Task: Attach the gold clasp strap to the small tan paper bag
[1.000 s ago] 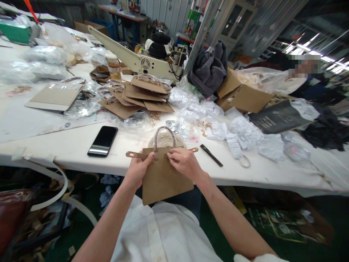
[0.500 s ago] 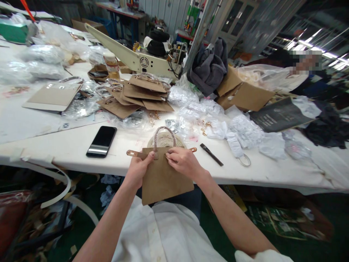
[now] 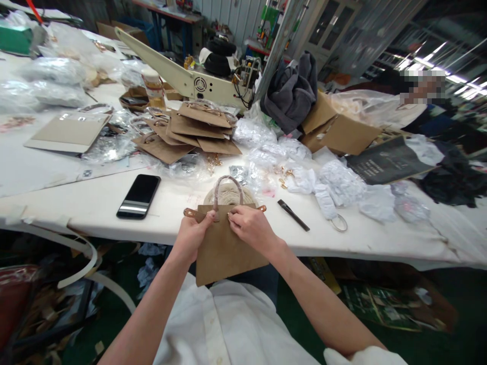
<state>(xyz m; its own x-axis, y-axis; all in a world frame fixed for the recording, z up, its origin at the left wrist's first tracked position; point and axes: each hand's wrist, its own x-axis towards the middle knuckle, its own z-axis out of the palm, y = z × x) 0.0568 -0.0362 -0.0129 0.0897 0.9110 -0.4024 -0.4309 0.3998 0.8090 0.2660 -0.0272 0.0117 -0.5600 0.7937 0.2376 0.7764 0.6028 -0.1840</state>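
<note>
A brown handbag (image 3: 224, 248) with a wrapped, arched handle (image 3: 228, 178) is held upright at the table's front edge. My left hand (image 3: 193, 234) grips its upper left corner, thumb on the front near the handle's base. A strap with a metal-plated end (image 3: 189, 212) sticks out past that hand. My right hand (image 3: 250, 226) pinches at the upper front of the bag, beside the handle's other base. Something small and shiny shows at its fingertips, too small to name. Behind the bag sits a roll of cream-coloured cord or tape (image 3: 247, 196), partly hidden.
A phone (image 3: 139, 196) lies to the left, a dark flat tool (image 3: 293, 215) to the right. Several brown handbags (image 3: 194, 126) are piled behind, near gold hardware pieces (image 3: 284, 177) and plastic bags (image 3: 335, 177). Further back stands a cream machine (image 3: 213, 88).
The left strap's end has drawn in toward the bag. My right hand has shifted slightly left along the bag's front. Both hands keep hold, and the whole view has moved a little.
</note>
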